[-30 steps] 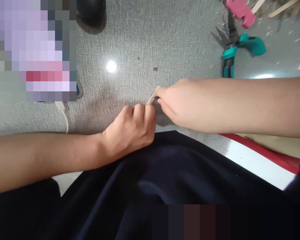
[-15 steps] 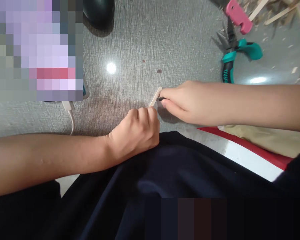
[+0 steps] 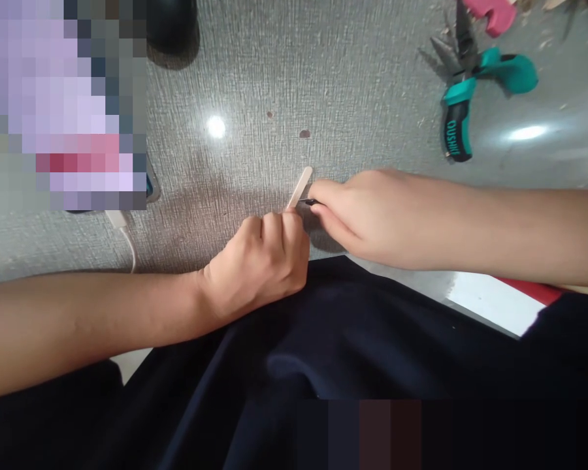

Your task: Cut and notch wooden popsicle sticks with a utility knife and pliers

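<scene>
My left hand (image 3: 257,261) is closed in a fist around the lower end of a small flat wooden stick (image 3: 300,186), which points up and to the right over the grey table (image 3: 274,78). My right hand (image 3: 357,212) is pinched on a thin dark tool (image 3: 310,202) whose tip touches the stick's side. What kind of tool it is stays hidden by the fingers.
Teal-handled pliers (image 3: 463,98) lie at the back right beside a pink tool (image 3: 492,12) and wood scraps. A dark round object (image 3: 171,26) stands at the back. A white cable (image 3: 125,235) runs at the left. A red-edged white board (image 3: 494,307) lies near my lap.
The stick's upper end has come out from under my right hand and now shows fully. Both hands stay together in nearly the same place; the view shifted slightly.
</scene>
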`<move>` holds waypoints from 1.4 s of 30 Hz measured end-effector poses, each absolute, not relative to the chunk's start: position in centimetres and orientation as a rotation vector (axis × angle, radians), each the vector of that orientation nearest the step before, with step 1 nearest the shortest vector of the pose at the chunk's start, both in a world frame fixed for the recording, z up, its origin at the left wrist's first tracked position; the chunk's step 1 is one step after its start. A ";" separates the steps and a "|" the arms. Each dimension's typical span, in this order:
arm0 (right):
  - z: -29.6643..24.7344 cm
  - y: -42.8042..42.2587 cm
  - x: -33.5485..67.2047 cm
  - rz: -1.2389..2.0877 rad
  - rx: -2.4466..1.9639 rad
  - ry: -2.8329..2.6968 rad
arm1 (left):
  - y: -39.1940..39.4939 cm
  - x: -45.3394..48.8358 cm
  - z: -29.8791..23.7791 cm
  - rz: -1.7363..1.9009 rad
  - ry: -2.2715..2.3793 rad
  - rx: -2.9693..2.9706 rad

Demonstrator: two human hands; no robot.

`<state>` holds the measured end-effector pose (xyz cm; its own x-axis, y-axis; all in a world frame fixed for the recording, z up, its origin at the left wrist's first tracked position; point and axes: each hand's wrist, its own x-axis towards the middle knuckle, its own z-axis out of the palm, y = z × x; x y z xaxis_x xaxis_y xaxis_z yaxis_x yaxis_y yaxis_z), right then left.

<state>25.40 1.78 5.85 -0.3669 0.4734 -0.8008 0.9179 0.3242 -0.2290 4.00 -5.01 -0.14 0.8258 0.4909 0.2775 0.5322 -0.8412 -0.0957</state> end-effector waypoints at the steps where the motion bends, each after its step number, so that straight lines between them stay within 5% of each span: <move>1: 6.1 1.8 25.3 -0.924 1.222 1.966 | -5.0 4.0 -0.1 -0.363 -0.794 -2.836; 42: 7.7 2.2 18.8 -0.475 0.980 1.637 | -5.5 4.4 -1.2 -0.564 -0.871 -2.813</move>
<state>18.83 2.24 7.71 -0.0410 0.3520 -0.9351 0.7978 0.5749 0.1814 4.35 -5.49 -1.22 0.7617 0.5155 0.3925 0.5691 -0.8219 -0.0250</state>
